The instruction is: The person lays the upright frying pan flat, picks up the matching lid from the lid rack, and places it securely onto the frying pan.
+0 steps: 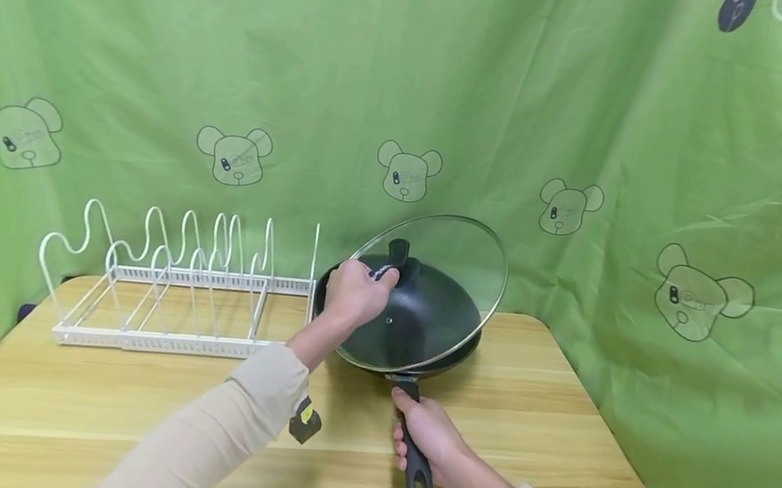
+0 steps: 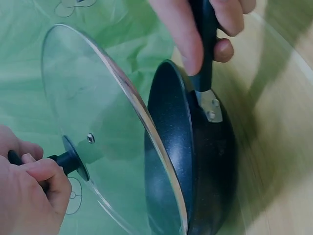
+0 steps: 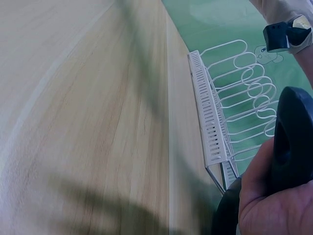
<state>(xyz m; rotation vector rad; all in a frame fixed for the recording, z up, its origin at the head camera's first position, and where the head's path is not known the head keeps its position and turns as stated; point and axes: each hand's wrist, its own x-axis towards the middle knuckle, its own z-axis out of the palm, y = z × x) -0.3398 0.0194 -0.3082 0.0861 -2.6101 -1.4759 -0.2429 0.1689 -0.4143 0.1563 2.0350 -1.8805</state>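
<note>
A glass lid [image 1: 456,287] with a metal rim and black knob is tilted above a dark wok [image 1: 418,316]. My left hand [image 1: 356,294] grips the lid's knob [image 2: 68,161]. In the left wrist view the lid leans at the wok's open mouth; whether its lower rim touches the wok I cannot tell. My right hand [image 1: 434,436] holds the wok's black handle [image 1: 418,480], thumb along the top. The handle points toward the front of the table. In the right wrist view the right hand [image 3: 281,210] is wrapped round the handle, and the wok is mostly hidden.
A white wire rack [image 1: 164,341] with several upright loops stands left of the wok, close to it. Beneath everything is a wooden table [image 1: 537,435]. Green curtains [image 1: 506,84] printed with bear heads hang behind and at both sides.
</note>
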